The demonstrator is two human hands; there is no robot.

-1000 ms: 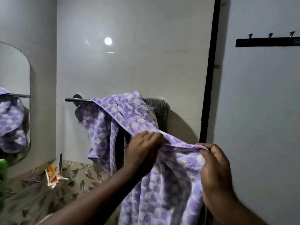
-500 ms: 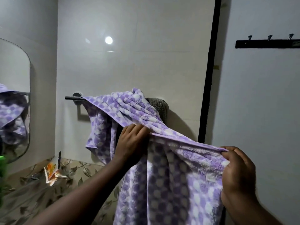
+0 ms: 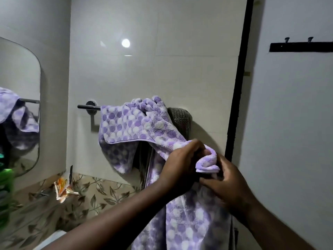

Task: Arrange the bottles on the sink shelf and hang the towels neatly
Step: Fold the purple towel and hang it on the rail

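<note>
A purple and white spotted towel [image 3: 126,123] is draped over a metal towel bar [image 3: 88,107] on the white tiled wall, bunched at the top and hanging down to the lower right. My left hand [image 3: 182,165] and my right hand [image 3: 225,184] meet below the bar's right end, both gripping a folded edge of this towel [image 3: 207,159]. A grey-brown towel [image 3: 180,120] hangs on the bar behind it, mostly hidden. A blurred green bottle [image 3: 5,192] shows at the left edge.
A mirror [image 3: 19,105] on the left wall reflects the towel. An orange sachet [image 3: 62,186] lies on the leaf-patterned ledge [image 3: 90,195] below. A black vertical door frame [image 3: 237,87] stands to the right, with a black hook rack [image 3: 301,47] on the door.
My right hand moved left and my left hand moved right, so they came together and bunched the towel's edge. The towel's left flap now lies flatter over the bar.
</note>
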